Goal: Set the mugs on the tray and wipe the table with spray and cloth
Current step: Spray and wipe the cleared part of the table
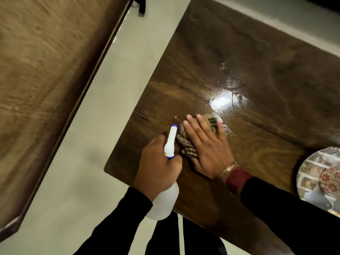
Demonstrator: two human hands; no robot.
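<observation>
My left hand grips a white spray bottle with a blue-tipped nozzle, held over the near left corner of the dark wooden table. Just to its right, my right hand lies flat, fingers spread, pressing a checked brown cloth onto the tabletop. A wet, shiny patch spreads on the wood beyond the cloth. At the right edge a round shiny tray carries a white mug with a red flower pattern, partly cut off by the frame.
Pale floor tiles run between this table and a second brown wooden surface on the left. My dark-trousered legs stand at the table's near edge.
</observation>
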